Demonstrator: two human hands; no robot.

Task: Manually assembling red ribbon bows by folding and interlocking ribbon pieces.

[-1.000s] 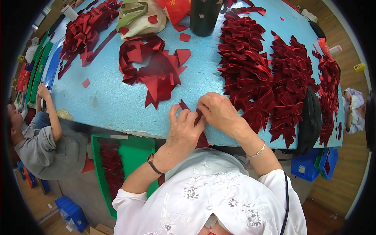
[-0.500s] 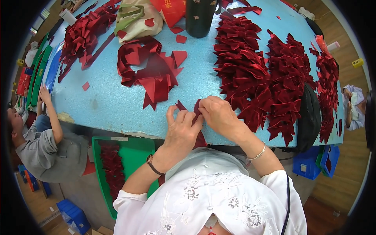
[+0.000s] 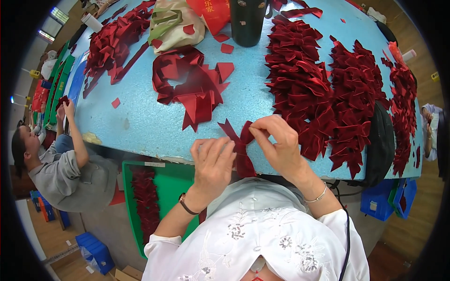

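Blk tumbler (image 3: 247, 24) nr red bag (image 3: 212, 15) — cream tote (image 3: 186, 42) just L — blk bag (image 3: 379, 147), R side.

The ribbon (image 3: 243, 160) and bows (image 3: 300, 77) are deep red, the tabletop (image 3: 140, 125) speckled light blue, the bag (image 3: 187, 37) cream with green handles (image 3: 165, 24), the tray (image 3: 176, 185) green, the blouse (image 3: 267, 248) white with silvery flowers (image 3: 237, 231).

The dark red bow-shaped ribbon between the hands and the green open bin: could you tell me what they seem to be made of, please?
The dark red bow-shaped ribbon looks like velvet or similar fabric, matte and soft, with deep shading in its folds. The green open bin is probably plastic, with rigid, smooth, evenly coloured walls.
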